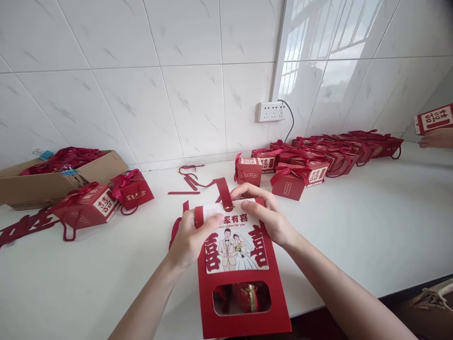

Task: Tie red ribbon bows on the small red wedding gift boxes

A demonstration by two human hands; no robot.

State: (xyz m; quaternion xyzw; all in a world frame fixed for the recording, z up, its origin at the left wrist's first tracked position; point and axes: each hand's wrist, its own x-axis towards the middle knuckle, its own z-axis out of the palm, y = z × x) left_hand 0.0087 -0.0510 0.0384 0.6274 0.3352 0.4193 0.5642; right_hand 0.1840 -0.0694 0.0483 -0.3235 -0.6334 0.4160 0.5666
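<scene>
A red gift box [244, 328] faces me, with a white wedding-couple card on its front and a cut-out window showing red and gold contents. My left hand [191, 236] grips its upper left edge, thumb lying across the card [234, 245]. At the upper right, my right hand [271, 215] is closed on the box top, fingers behind it and thumb on the card. Between the hands a dark red ribbon [222, 193] passes through the top of the box and trails away behind it.
Several finished red boxes with bows [307, 165] crowd the right back. Two more [92, 208] stand at left by a cardboard box [106, 165] of ribbons. Ribbon scraps [184, 192] lie behind my hands. A power strip [271, 112] is on the wall. Another person's hand [437, 138] holds a box.
</scene>
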